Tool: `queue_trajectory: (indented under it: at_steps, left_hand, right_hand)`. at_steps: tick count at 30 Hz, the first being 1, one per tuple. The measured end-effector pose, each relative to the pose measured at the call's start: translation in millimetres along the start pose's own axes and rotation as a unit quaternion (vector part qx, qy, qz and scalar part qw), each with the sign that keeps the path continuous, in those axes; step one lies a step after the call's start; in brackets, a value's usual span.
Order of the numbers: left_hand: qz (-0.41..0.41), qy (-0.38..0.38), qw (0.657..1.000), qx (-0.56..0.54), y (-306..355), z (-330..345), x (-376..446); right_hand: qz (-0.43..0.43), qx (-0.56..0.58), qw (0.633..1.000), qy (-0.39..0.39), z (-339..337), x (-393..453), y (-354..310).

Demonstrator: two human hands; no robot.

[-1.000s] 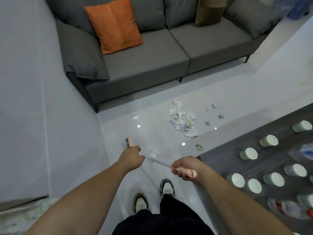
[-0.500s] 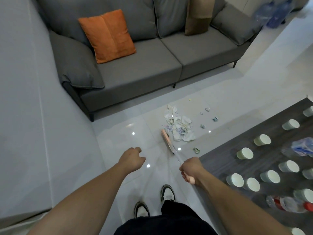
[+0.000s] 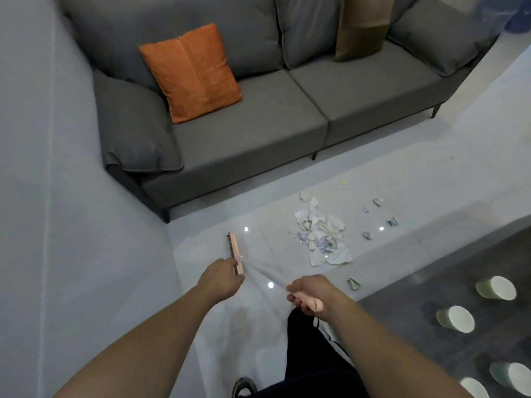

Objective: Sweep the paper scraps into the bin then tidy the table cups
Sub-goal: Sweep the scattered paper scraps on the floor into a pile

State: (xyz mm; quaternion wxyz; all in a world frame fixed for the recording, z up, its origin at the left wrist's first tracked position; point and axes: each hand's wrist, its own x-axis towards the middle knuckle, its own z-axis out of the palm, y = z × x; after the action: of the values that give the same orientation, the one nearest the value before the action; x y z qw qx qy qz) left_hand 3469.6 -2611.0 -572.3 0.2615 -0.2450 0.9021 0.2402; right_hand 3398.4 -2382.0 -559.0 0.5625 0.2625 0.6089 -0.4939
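A pile of white paper scraps (image 3: 321, 234) lies on the pale floor in front of the sofa, with a few small scraps (image 3: 367, 235) scattered to its right. My right hand (image 3: 306, 294) grips the pink end of the broom handle. The broom's pink head (image 3: 234, 251) points away at the left, well clear of the pile. My left hand (image 3: 222, 278) is curled at the head's near end and seems to hold it. Several paper cups (image 3: 455, 318) stand on the dark table (image 3: 431, 297) at the right. No bin is in view.
A grey sofa (image 3: 244, 133) with an orange cushion (image 3: 191, 71) and a brown cushion (image 3: 363, 24) stands beyond the scraps. A grey wall (image 3: 71, 225) runs along the left. One crumpled scrap (image 3: 354, 283) lies by the table's corner. My shoe (image 3: 244, 387) shows below.
Half a second ago the broom head lay beside the scrap pile and my left hand was free. The head has swung left, away from the pile, and my left hand now meets it.
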Motion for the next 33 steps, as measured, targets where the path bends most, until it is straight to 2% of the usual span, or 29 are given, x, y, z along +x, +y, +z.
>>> queue_trajectory:
  at_steps: [3, 7, 15, 21, 27, 29, 31, 33]
  left_hand:
    - [-0.017, -0.025, 0.999, 0.021, 30, -13, 34]
    - [0.01, -0.047, 0.998, 0.047, 97, -28, 86]
    - [0.132, -0.057, 0.987, 0.077, 231, -50, 158]
    - [0.139, -0.071, 0.982, 0.102, 249, -80, 200]
    - [0.151, -0.081, 0.979, 0.111, 244, -115, 261]
    - [0.162, -0.093, 0.976, 0.114, 245, -128, 284]
    - [0.18, -0.107, 0.97, 0.122, 248, -143, 305]
    - [0.2, -0.116, 0.964, 0.129, 250, -162, 324]
  right_hand:
    - [0.027, 0.033, 0.999, 0.024, -51, 7, -36]
    - [0.036, 0.034, 0.997, 0.061, -132, 0, -80]
    - [-0.048, 0.071, 0.974, 0.209, -217, -5, -141]
    - [-0.053, 0.066, 0.962, 0.261, -217, 20, -181]
    - [-0.047, -0.027, 0.938, 0.342, -194, 38, -230]
    - [-0.048, -0.052, 0.936, 0.345, -185, 38, -252]
    - [-0.045, -0.029, 0.942, 0.33, -173, 36, -273]
    - [-0.047, 0.052, 0.946, 0.318, -156, 32, -294]
